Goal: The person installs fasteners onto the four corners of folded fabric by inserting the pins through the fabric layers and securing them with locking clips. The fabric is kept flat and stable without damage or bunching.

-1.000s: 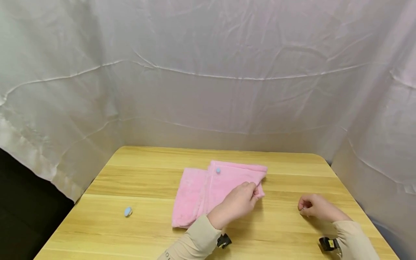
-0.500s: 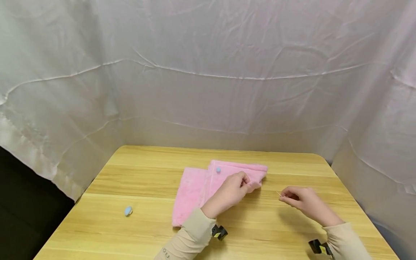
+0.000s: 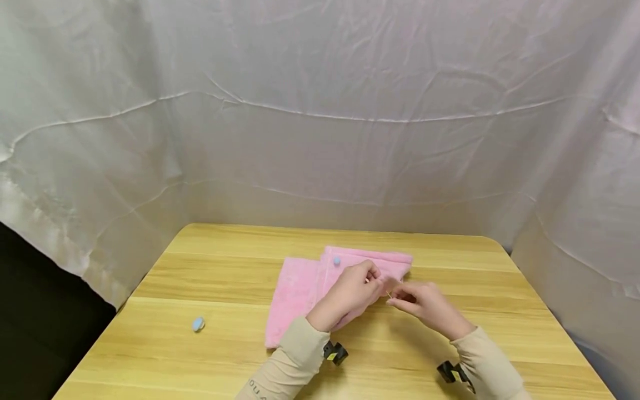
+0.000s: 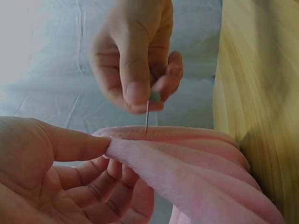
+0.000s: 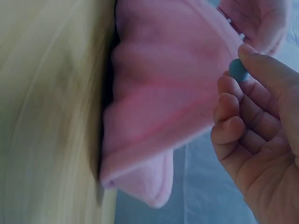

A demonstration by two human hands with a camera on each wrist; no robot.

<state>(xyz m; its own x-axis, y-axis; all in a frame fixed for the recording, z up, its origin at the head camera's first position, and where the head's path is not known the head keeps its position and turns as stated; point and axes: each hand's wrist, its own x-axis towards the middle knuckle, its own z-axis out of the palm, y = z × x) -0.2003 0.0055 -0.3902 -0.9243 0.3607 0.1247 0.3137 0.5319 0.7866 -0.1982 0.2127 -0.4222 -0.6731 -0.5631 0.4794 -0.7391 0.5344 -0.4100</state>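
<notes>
My left hand (image 3: 352,291) pinches the edge of a folded pink fleecy cloth (image 3: 295,300) between thumb and fingers, lifting it in a fold. In the left wrist view the raised edge of the cloth (image 4: 154,163) shows under the thumb. My right hand (image 3: 425,305) pinches a pin (image 4: 147,114) by its round blue-green head (image 5: 238,70). The metal shaft points down, its lower end right at the folded cloth beside the left thumb. Small white bits (image 5: 241,36) show by the left fingers in the right wrist view. A blue round head (image 3: 336,260) sits on the cloth's upper left corner.
A blue round-topped piece with a pale underside (image 3: 198,324) lies on the wooden table (image 3: 225,278), left of the cloth. Pale grey curtain fabric (image 3: 320,155) hangs behind the table and along both sides.
My right hand has moved left from the table's right side to the cloth, bringing the pin. My left hand has shifted slightly left and raised the cloth's edge.
</notes>
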